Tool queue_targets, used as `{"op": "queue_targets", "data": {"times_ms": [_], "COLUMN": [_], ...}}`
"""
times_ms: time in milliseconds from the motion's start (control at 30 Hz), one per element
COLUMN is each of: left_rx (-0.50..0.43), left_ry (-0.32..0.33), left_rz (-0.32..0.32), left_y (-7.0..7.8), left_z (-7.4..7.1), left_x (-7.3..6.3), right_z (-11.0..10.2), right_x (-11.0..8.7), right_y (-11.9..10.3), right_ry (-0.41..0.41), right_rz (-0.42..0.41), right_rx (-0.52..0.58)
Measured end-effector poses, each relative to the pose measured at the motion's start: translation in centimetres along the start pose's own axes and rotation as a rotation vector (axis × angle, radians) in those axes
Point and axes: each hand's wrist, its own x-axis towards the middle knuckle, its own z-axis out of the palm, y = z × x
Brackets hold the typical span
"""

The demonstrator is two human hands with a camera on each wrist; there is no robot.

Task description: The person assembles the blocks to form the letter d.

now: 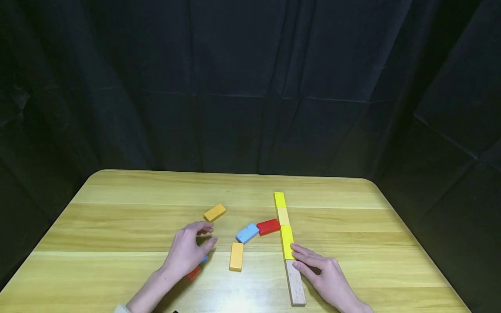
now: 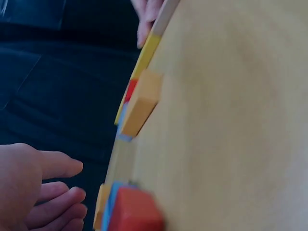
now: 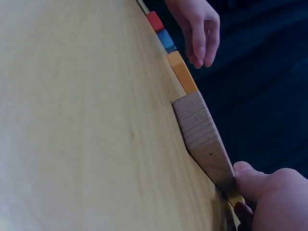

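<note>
A row of flat blocks runs away from the near edge: a bare wooden block (image 1: 295, 284), a larger yellow block (image 1: 287, 241), a pale yellow block (image 1: 283, 216) and a bright yellow block (image 1: 279, 199). My right hand (image 1: 326, 274) rests at the row's right side. Its fingertips touch the larger yellow block, and its thumb lies by the wooden one. In the air over a blue block (image 1: 204, 259) and a red block (image 1: 194, 273), both partly covered, hovers my left hand (image 1: 188, 250). Nothing is between its loosely bent fingers.
Between the hands lie an orange block (image 1: 236, 257), a light blue block (image 1: 247, 233) and a red block (image 1: 268, 227), whose end meets the row. Another orange block (image 1: 215, 212) lies beyond the left hand. Dark curtains (image 1: 235, 108) hang behind the wooden table (image 1: 129, 217).
</note>
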Motion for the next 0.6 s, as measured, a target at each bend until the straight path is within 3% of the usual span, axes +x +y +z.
{"op": "queue_targets", "data": {"times_ms": [133,233,600], "left_rx": [0.036,0.048,0.013], "left_ry": [0.044,0.043,-0.074], "left_rz": [-0.029,-0.035,-0.174], "left_y": [-0.7,-1.2,-1.8], "left_z": [-0.7,-0.8,-0.1], "left_x": [1.6,2.6,6.0], "right_z": [-0.1,-0.1,-0.1], "right_x": [0.0,0.0,0.0], "right_y": [0.1,0.1,0.0], "right_ry": [0.001,-0.002,-0.008], "right_rz": [0.002,0.009,0.023], "right_rx": [-0.012,-0.015,0.0]}}
